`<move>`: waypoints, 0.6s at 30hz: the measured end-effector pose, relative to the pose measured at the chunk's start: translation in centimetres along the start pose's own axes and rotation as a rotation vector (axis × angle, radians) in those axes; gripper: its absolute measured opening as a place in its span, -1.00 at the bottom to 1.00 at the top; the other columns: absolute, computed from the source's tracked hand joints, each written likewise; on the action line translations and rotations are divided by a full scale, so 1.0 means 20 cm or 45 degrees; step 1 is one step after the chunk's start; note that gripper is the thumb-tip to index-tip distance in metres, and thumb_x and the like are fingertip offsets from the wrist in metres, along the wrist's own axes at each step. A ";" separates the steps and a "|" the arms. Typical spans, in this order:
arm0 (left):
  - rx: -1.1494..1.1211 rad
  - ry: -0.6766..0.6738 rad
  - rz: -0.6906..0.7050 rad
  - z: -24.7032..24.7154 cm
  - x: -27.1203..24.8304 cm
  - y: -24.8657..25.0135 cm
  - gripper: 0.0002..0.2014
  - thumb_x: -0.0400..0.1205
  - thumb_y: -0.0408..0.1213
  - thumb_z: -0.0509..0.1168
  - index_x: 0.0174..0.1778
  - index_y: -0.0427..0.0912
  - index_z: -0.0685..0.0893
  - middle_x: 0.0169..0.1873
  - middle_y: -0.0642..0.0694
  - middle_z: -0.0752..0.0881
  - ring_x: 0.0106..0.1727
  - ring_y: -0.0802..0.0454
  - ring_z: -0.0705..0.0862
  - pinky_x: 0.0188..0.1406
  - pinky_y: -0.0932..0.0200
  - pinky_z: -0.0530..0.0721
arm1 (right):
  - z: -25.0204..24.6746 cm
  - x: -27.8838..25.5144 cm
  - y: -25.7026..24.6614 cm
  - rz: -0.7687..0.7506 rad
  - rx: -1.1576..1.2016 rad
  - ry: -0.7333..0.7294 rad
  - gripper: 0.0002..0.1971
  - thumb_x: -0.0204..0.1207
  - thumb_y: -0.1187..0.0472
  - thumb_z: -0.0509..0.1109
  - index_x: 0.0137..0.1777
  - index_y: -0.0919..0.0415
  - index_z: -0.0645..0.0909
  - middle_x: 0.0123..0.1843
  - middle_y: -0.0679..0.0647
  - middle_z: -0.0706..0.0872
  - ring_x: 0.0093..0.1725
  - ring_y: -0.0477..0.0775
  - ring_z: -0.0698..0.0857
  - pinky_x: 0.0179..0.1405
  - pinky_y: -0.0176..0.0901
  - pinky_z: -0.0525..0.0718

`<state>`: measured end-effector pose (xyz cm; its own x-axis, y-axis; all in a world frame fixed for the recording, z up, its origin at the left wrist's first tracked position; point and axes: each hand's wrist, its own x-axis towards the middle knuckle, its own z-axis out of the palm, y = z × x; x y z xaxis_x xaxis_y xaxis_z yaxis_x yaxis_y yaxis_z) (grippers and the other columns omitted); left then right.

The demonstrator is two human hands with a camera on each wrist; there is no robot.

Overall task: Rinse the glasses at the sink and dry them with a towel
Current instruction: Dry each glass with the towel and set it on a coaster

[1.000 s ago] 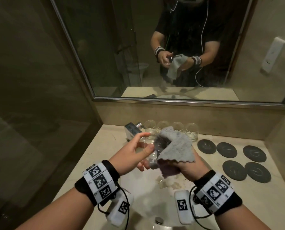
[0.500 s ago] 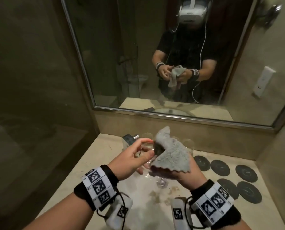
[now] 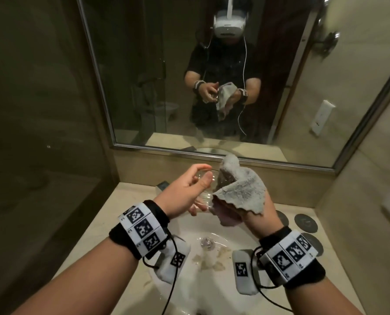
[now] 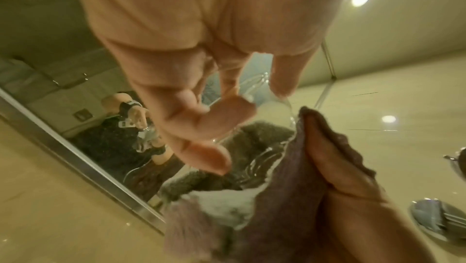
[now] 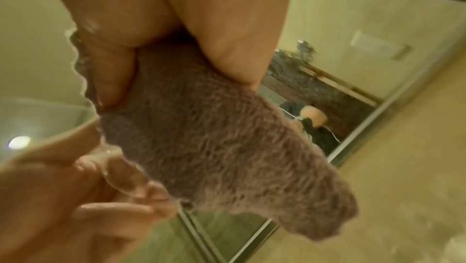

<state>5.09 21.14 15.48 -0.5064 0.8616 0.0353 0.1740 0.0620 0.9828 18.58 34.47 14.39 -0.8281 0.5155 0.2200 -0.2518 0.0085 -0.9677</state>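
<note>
Head view shows both hands raised above the sink (image 3: 225, 241), working 1 clear glass (image 3: 204, 196) between them. The left hand (image 3: 185, 194) grasps the glass, thumb on the near side and fingers curled round the far side; the glass is so transparent that its rim and base are hard to trace. The right hand (image 3: 261, 218) grips a grey towel (image 3: 241, 192), which drapes over its fingers and hides them completely; part of the towel is pushed against the glass, though how far inside it goes cannot be told. In the left wrist view the fingers (image 4: 201, 135) are blurred, with glints of glass (image 4: 259, 86) between them and the towel (image 4: 254, 141) behind. In the right wrist view the towel (image 5: 227, 143) fills the middle, pinched under the thumb. 2 dark coasters (image 3: 305, 222) show on the counter (image 3: 130, 201), half hidden by the right wrist. The mirror (image 3: 144, 87) reflects the person.
</note>
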 end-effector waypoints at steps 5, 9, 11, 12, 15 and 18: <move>0.291 -0.076 0.434 0.02 -0.03 -0.05 -0.54 0.59 -0.01 0.38 0.39 0.18 0.44 0.32 -0.03 0.52 -0.12 0.26 0.68 -0.16 0.27 0.68 | 0.07 -0.01 0.00 0.411 0.599 -0.008 -0.58 0.51 0.11 0.40 0.30 0.32 0.57 0.10 0.32 0.75 0.01 0.28 0.79 -0.08 0.17 0.77; 0.295 -0.051 0.352 0.02 -0.04 -0.09 -0.42 0.54 0.24 0.32 0.47 0.27 0.36 0.29 0.06 0.53 0.00 0.19 0.68 -0.03 0.14 0.72 | 0.08 -0.04 0.03 0.463 0.617 0.030 -0.54 0.54 0.06 0.38 0.33 0.37 0.58 0.27 0.39 0.68 0.31 0.42 0.64 0.37 0.32 0.54; -0.019 -0.070 0.056 0.01 -0.04 -0.08 -0.38 0.49 0.19 0.28 0.47 0.13 0.37 0.20 -0.11 0.56 -0.25 0.01 0.72 -0.27 0.05 0.72 | 0.08 -0.05 0.05 0.203 0.240 0.189 -0.67 0.34 0.18 0.53 0.09 0.24 0.69 0.07 0.17 0.81 0.19 0.16 0.75 0.35 0.23 0.59; -0.088 -0.068 -0.005 0.00 -0.05 -0.08 -0.40 0.48 0.14 0.28 0.44 0.08 0.40 0.18 -0.16 0.57 -0.34 -0.04 0.69 -0.33 0.03 0.70 | 0.08 -0.05 0.05 0.106 0.029 0.242 -0.70 0.29 0.23 0.59 0.03 0.14 0.68 -0.02 0.04 0.82 0.08 -0.05 0.78 0.28 0.13 0.65; 0.099 -0.104 0.194 -0.02 -0.09 -0.11 -0.45 0.51 0.02 0.42 0.41 0.13 0.42 0.27 -0.01 0.55 -0.16 -0.05 0.73 -0.11 -0.07 0.78 | 0.10 -0.04 0.07 0.211 0.153 0.117 -0.57 0.33 0.01 0.59 0.13 0.18 0.62 -0.02 0.13 0.81 -0.05 -0.03 0.81 -0.11 -0.02 0.77; 0.442 -0.110 0.552 -0.05 -0.11 -0.17 -0.41 0.54 -0.07 0.45 0.46 0.22 0.39 0.42 0.13 0.44 0.10 0.30 0.60 0.11 0.21 0.68 | 0.13 -0.02 0.06 0.520 0.590 0.029 -0.55 0.50 0.05 0.41 0.27 0.36 0.58 0.13 0.41 0.75 0.05 0.37 0.78 -0.06 0.17 0.77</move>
<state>4.82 18.48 12.30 -0.2580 0.8822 0.3938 0.6261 -0.1577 0.7636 17.41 32.04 13.40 -0.8941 0.4165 -0.1647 -0.1121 -0.5642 -0.8180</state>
